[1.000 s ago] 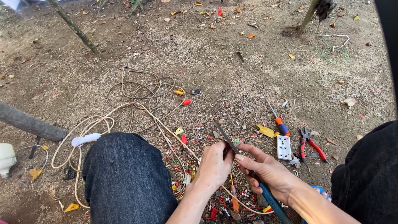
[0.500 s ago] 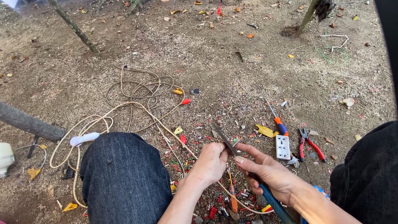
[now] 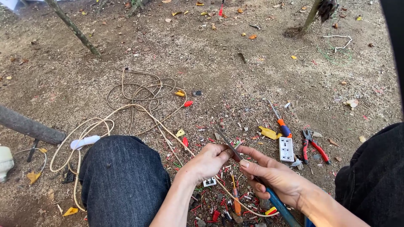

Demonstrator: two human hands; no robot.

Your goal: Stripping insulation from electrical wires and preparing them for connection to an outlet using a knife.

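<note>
I sit on bare ground with my knees either side of my hands. My left hand pinches a thin beige cable where it meets a blade. My right hand grips a knife with a blue handle; its grey blade points up and to the left, against my left fingertips. The cable runs back to loose coils on the dirt and loops on under my right wrist. Red and white scraps of wire insulation litter the ground around both hands.
Right of my hands lie a white socket block, red-handled pliers and an orange-and-blue screwdriver. A second orange screwdriver and a small white part lie below. A white plug and a grey pipe are at left.
My left hand has slid slightly left along the cable. The knife and my right hand have barely moved.
</note>
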